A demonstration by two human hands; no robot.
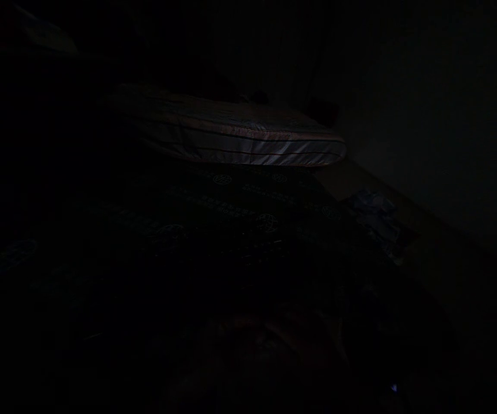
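The view is almost black. Low in the middle lies a faint reddish-brown shape (270, 333), perhaps my hands, but its outline is lost in the dark. Whether fingers are apart or closed, or hold anything, I cannot make out. Just beyond it, several thin pale glints (266, 250) show on something dark that I cannot name. Under and behind them spreads a dark green sheet or board (231, 195) printed with pale round logos and rows of lettering.
A thick mattress (248, 149) with a pale, dark-edged side lies across the far end of the green surface. Crumpled bluish-white cloth or plastic (373, 210) sits on the floor to the right. Behind it rises a dim wall (425, 126). A small bluish glint shows at the lower right.
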